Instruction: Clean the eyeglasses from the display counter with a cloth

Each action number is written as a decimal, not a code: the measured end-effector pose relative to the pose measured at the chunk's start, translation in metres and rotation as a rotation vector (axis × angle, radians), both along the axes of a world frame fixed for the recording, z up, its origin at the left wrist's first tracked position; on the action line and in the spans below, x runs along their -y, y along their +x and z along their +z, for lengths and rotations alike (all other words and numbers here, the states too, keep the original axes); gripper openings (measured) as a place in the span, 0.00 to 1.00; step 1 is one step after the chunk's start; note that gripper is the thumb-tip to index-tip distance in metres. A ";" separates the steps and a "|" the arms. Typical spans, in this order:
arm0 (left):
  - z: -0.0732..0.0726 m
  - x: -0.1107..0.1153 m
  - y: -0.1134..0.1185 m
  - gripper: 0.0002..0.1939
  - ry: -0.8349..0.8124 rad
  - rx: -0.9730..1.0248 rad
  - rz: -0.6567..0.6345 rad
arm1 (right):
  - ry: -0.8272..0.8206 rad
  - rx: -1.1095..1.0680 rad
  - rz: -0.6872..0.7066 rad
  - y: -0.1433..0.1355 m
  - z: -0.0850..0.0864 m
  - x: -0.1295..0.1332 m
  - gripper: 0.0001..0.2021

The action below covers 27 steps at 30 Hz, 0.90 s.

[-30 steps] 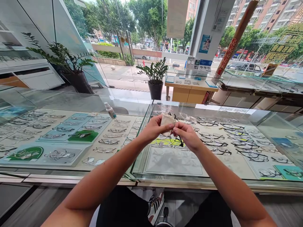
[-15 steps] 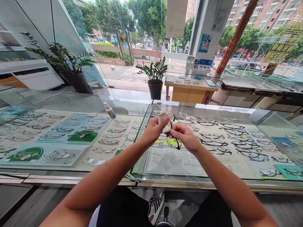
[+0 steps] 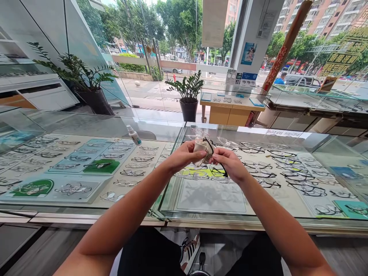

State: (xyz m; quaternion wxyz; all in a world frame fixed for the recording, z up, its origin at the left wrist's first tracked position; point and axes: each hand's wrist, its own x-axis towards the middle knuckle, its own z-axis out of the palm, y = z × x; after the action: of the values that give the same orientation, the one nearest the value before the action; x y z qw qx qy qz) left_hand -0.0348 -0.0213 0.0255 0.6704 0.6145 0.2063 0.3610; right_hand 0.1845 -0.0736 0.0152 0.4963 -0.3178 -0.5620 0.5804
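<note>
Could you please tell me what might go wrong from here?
The glasses, held above the glass counter, might slip from the right hand and drop. Gripped through the pale cloth by the left hand, their thin frame could bend. A wide arm swing might knock over the spray bottle.

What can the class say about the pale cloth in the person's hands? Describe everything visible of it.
The cloth is small, off-white to beige, and looks like soft, thin fabric. It is bunched and folded, and one lower edge looks toothed. The left hand grips it over the glass display case, thumb across its near side. Dark-framed glasses are against it, a dark part showing at its upper right. The right hand has its fingertips by its right edge; whether they touch it is unclear.
</note>
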 end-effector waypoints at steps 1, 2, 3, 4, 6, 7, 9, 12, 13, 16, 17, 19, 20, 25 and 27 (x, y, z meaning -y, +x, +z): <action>0.000 0.001 0.001 0.22 0.003 0.006 0.006 | -0.001 -0.001 -0.003 0.000 0.000 0.000 0.19; 0.000 0.002 0.002 0.22 0.007 0.016 0.009 | -0.001 -0.001 -0.005 0.000 0.000 0.000 0.19; 0.000 0.003 0.003 0.23 0.011 0.029 0.007 | -0.001 0.000 -0.006 -0.001 0.001 0.000 0.20; 0.001 0.004 0.004 0.24 0.015 0.043 0.004 | -0.001 -0.001 -0.008 -0.001 0.001 0.000 0.20; 0.001 0.004 0.006 0.25 0.014 0.066 0.002 | 0.000 -0.004 -0.011 -0.001 0.001 0.001 0.20; 0.000 0.004 0.007 0.24 0.009 0.074 0.006 | 0.000 -0.006 -0.011 -0.001 0.001 0.001 0.20; -0.001 0.004 0.007 0.24 -0.009 0.082 0.020 | -0.003 -0.009 -0.008 -0.001 0.001 0.001 0.19; -0.003 0.003 0.005 0.23 -0.022 0.066 0.023 | -0.010 -0.003 -0.008 0.000 0.000 0.001 0.19; -0.003 0.003 0.005 0.22 -0.020 0.056 0.016 | -0.012 -0.001 -0.010 0.000 0.000 0.001 0.19; -0.001 0.005 0.004 0.21 -0.003 0.051 0.000 | -0.019 -0.008 -0.014 0.001 -0.001 0.000 0.20; 0.000 0.007 0.005 0.21 0.006 0.056 0.003 | -0.021 -0.011 -0.012 0.000 -0.001 -0.001 0.20; 0.002 0.010 0.007 0.21 0.036 0.054 0.040 | -0.023 -0.019 -0.004 -0.002 -0.003 -0.001 0.21; 0.002 0.012 0.009 0.22 0.052 0.045 0.072 | -0.023 -0.026 0.000 -0.004 -0.004 0.000 0.22; 0.000 0.021 0.019 0.28 0.135 0.019 0.263 | 0.023 -0.050 0.026 -0.014 -0.008 0.006 0.23; 0.000 0.025 0.022 0.29 0.198 0.024 0.356 | 0.041 -0.041 0.029 -0.017 -0.009 0.008 0.23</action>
State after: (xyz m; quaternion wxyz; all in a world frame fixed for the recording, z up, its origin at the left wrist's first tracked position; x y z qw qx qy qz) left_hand -0.0132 -0.0467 0.0252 0.5348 0.6269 0.2671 0.4996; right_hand 0.1672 -0.0817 0.0066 0.5057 -0.2874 -0.5679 0.5824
